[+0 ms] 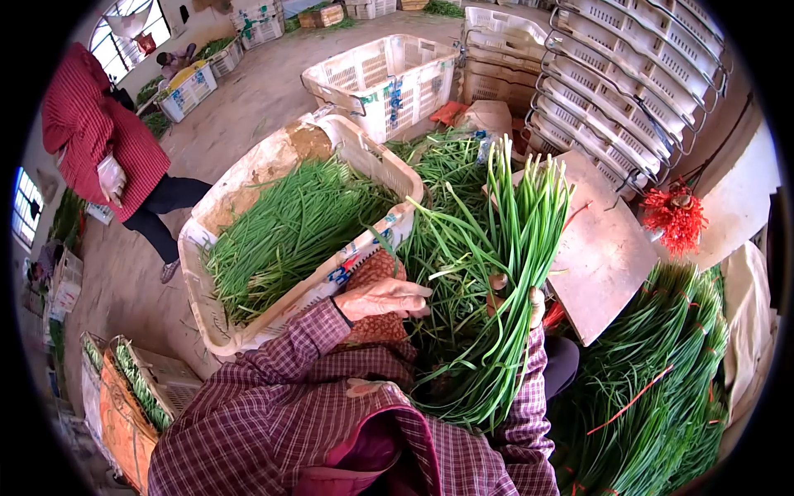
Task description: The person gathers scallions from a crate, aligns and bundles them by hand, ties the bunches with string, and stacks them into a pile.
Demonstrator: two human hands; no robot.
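Note:
My right hand [537, 307] is wrapped round a thick bunch of chives [529, 223]. The pale stalk ends point up, and the green leaves hang down towards my lap. My left hand [382, 299] is apart from the bunch, over an orange patterned cloth [374, 273], its fingers stretched out and nothing held. Loose chives [447, 190] lie heaped just beyond the bunch. To the left, a white plastic crate [203, 310] holds more chives [289, 219]. Tied chives [653, 388] with red bands are piled at the lower right.
A tan board [608, 248] lies right of the bunch, near hanging red ties [674, 219]. Stacked white crates [620, 91] rise behind it, and another crate [413, 103] stands ahead. A person in a red jacket [124, 132] is at the left; others work farther back.

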